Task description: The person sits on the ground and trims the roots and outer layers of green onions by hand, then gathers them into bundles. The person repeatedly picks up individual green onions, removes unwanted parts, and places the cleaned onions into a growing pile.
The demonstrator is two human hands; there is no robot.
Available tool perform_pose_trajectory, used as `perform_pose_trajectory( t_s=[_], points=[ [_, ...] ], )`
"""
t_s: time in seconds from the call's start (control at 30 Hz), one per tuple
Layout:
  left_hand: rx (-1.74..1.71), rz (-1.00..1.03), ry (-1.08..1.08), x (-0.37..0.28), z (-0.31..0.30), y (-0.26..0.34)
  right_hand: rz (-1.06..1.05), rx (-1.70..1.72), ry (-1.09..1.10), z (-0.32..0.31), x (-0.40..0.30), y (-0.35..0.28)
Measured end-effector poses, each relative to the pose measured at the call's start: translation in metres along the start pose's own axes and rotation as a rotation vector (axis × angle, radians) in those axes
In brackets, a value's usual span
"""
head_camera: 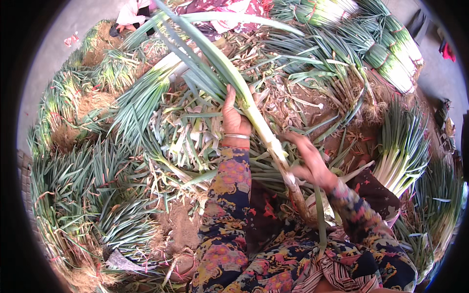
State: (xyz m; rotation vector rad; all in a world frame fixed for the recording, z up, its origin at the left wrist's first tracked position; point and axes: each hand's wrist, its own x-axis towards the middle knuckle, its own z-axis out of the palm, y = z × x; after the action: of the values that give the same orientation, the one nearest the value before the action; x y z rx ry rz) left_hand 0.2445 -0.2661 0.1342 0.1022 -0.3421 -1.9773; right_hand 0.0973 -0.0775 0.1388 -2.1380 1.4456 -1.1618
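My left hand [236,119] is wrapped around a large green onion [262,126] where the leaves meet the pale stalk. The onion slants across the view, with its leaves toward the top and its brown, soil-marked lower end near my lap. Beside the lower stalk, my right hand [311,163] is blurred, its thumb and fingers apart; whether they touch the stalk is unclear. A green leaf strip [320,218] hangs just below this hand, its upper end hidden. Peeled leaves and pale skins [194,135] are heaped around my left forearm.
Rooted green onion bundles [121,73] line the left side. Tied, trimmed bundles [397,60] lie at the upper right. A loose bunch [401,150] leans by my right arm, and another bunch [146,95] rests on the peelings. Another person's hand [126,27] shows at the upper left.
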Motion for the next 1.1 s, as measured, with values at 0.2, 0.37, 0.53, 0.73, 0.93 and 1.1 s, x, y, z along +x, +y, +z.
perform_pose_trajectory(
  t_s=[0.2, 0.37, 0.53, 0.73, 0.93, 1.1],
  points=[
    [0.072, 0.112, 0.122, 0.003, -0.029, 0.024, 0.050, -0.054, 0.044, 0.018, -0.048, 0.001],
    [-0.015, 0.210, 0.223, 0.015, -0.044, 0.054, 0.315, -0.145, -0.127, -0.007, -0.173, 0.008],
    [0.006, 0.102, 0.186, 0.012, -0.043, 0.035, 0.218, 0.076, -0.116, -0.018, -0.085, 0.002],
    [0.060, 0.033, 0.159, 0.018, -0.042, 0.007, 0.223, 0.096, -0.131, 0.017, 0.003, 0.010],
    [0.351, 0.229, 0.241, 0.035, -0.077, 0.001, 0.244, -0.147, -0.036, 0.006, -0.055, -0.016],
    [0.262, 0.229, 0.376, 0.025, -0.094, 0.055, 0.435, -0.140, -0.177, -0.022, -0.165, -0.050]
  ],
)
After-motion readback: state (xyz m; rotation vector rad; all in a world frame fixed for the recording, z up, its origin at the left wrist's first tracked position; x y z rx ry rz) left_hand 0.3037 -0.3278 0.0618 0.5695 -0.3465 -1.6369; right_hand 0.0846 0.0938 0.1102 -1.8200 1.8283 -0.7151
